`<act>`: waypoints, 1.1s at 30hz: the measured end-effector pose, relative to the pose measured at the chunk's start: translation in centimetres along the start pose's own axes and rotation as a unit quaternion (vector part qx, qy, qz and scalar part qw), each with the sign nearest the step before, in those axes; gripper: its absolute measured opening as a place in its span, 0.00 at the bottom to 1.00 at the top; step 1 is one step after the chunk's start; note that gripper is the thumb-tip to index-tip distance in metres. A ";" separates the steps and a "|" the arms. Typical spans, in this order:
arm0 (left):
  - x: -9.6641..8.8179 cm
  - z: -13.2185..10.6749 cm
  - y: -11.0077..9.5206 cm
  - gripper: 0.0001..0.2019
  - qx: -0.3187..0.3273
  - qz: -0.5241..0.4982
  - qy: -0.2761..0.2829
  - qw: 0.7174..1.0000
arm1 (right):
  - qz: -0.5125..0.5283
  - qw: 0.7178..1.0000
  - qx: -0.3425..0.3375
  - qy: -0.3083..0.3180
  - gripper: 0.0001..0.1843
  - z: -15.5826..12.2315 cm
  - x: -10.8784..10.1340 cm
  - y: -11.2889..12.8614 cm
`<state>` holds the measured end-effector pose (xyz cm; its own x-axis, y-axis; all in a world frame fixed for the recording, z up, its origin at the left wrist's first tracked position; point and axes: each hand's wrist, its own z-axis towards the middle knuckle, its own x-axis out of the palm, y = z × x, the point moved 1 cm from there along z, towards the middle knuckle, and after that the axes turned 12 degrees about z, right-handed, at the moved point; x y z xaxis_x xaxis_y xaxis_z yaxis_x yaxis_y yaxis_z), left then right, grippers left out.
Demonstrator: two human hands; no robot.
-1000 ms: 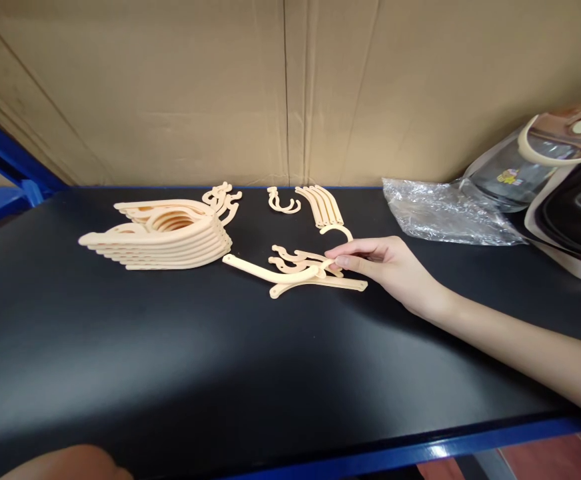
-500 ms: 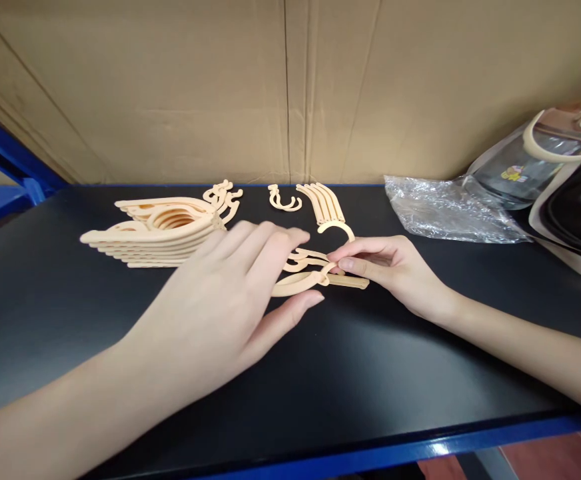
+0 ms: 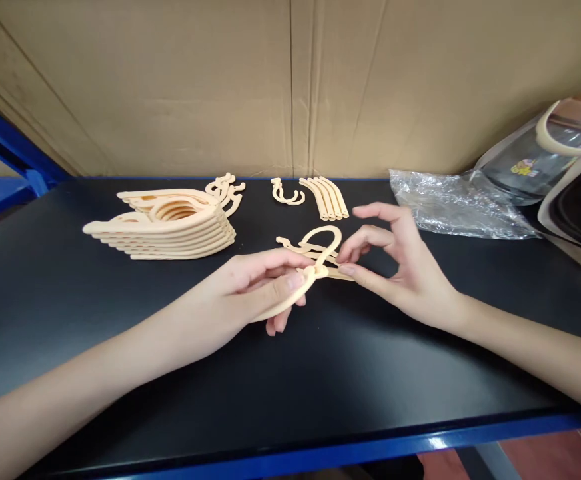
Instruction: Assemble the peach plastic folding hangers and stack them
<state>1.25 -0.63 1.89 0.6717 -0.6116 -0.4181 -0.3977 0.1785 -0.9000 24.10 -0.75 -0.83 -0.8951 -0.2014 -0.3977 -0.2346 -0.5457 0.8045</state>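
My left hand [image 3: 255,287] is closed round a curved peach plastic hanger arm [image 3: 290,300], lifted just off the black table [image 3: 120,373]. A peach hook piece [image 3: 323,240] stands up at the arm's end. My right hand [image 3: 400,267] is beside it with fingers spread, thumb and fingertips touching the joint and the loose peach pieces [image 3: 303,250] under it. A stack of finished peach hangers [image 3: 165,227] lies to the left.
At the back lie a small hook [image 3: 286,195] and a row of curved peach arms [image 3: 328,198]. A crumpled clear plastic bag [image 3: 458,207] and packaged items [image 3: 565,167] sit at the right. Cardboard [image 3: 290,87] walls the rear; a blue edge [image 3: 370,450] runs along the front.
My left hand came in from the lower left and closed on the hanger arm, lifting it. My right hand opened its pinch and the hook piece now stands upright.
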 end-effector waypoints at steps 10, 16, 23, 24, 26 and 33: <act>-0.1 0.4 0.4 0.06 -0.085 -0.136 -0.046 0.986 | -0.260 0.952 -0.088 0.137 0.10 0.4 0.0 -0.1; -0.5 1.0 1.4 0.04 -0.078 -0.148 -0.053 0.984 | -0.370 0.902 -0.152 0.160 0.13 0.1 0.6 0.3; -0.5 1.4 1.5 0.09 -0.090 -0.169 -0.110 0.975 | -0.390 0.890 -0.166 0.170 0.15 -0.5 1.0 0.0; -0.5 1.4 1.5 0.09 -0.093 -0.163 -0.115 0.975 | -0.382 0.894 -0.162 0.168 0.16 -0.6 1.0 0.1; -0.5 1.4 1.4 0.12 -0.088 -0.159 -0.108 0.977 | -0.365 0.905 -0.149 0.160 0.17 -0.8 1.0 0.2; -0.5 0.8 1.2 0.16 -0.073 -0.117 -0.072 0.988 | -0.321 0.926 -0.142 0.140 0.21 -0.7 0.8 0.6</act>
<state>0.96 0.49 0.94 0.8343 -0.5043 -0.2229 -0.2988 -0.0738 -0.9515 23.53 -1.77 -1.00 -0.4639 0.0579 -0.8840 -0.5392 -0.8102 0.2299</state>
